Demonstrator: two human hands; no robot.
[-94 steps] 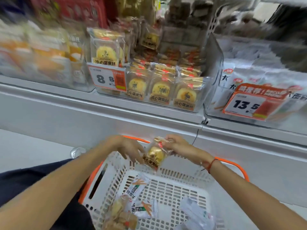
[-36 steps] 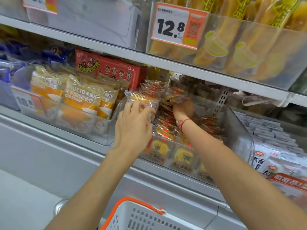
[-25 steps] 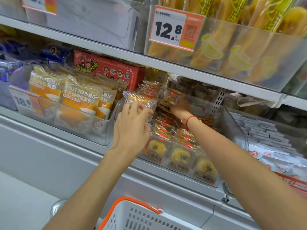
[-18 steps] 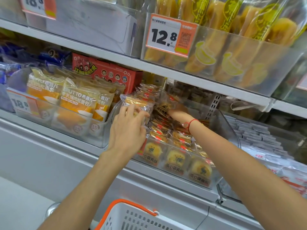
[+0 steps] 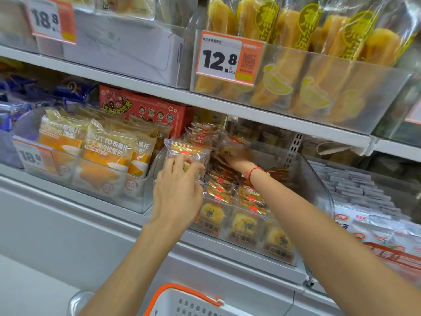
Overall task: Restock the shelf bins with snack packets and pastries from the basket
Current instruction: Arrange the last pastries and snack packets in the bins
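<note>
A clear shelf bin [image 5: 319, 192] holds several rows of yellow egg-yolk pastry packets [image 5: 245, 224]. My left hand [image 5: 177, 190] holds an upright pastry packet [image 5: 188, 151] at the bin's left side, fingers curled on it. My right hand [image 5: 237, 158] reaches deep into the bin and grips another pastry packet [image 5: 232, 144] at the back of a row; its fingers are partly hidden by the wrapper. The white basket [image 5: 186, 304] with an orange handle shows at the bottom edge.
A bin of orange bread packets [image 5: 102, 156] stands to the left, with a red box [image 5: 148, 108] behind. White packets [image 5: 376, 226] fill the bin to the right. The shelf above carries long yellow pastries [image 5: 319, 65] behind a 12.8 price tag [image 5: 227, 58].
Both hands rose from the basket to the pastry bin with the packet. Over the last second the view drifted and my right hand stayed at the back of the row.
</note>
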